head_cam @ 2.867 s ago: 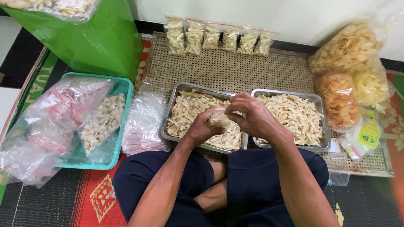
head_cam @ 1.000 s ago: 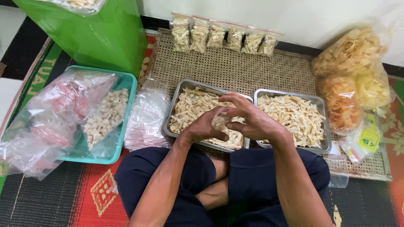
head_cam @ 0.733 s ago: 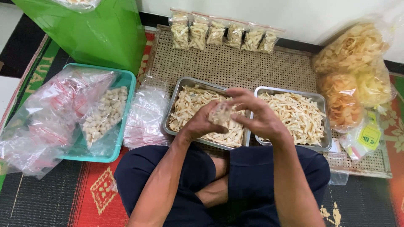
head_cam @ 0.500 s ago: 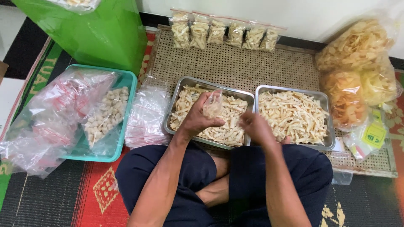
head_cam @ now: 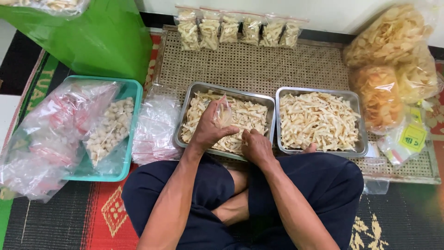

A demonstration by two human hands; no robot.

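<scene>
My left hand [head_cam: 209,130] holds a small clear plastic bag [head_cam: 224,112] upright over the left metal tray [head_cam: 200,87], which is full of pale stick snacks. My right hand [head_cam: 257,146] rests knuckles-up on the snacks at that tray's near edge, fingers curled into them. A second metal tray [head_cam: 356,97] of the same snacks lies just to the right. Several filled small bags [head_cam: 239,31] stand in a row at the far edge of the woven mat [head_cam: 259,65].
A pile of empty clear bags [head_cam: 155,125] lies left of the trays. A teal basket [head_cam: 131,115] holds bagged pale snacks and loose plastic. A big green bag [head_cam: 95,37] stands at far left. Large bags of chips [head_cam: 393,60] sit at right.
My hands, together at the small bag before, have parted. The left hand now holds the bag alone over the tray, and the right hand has dropped onto the snacks.
</scene>
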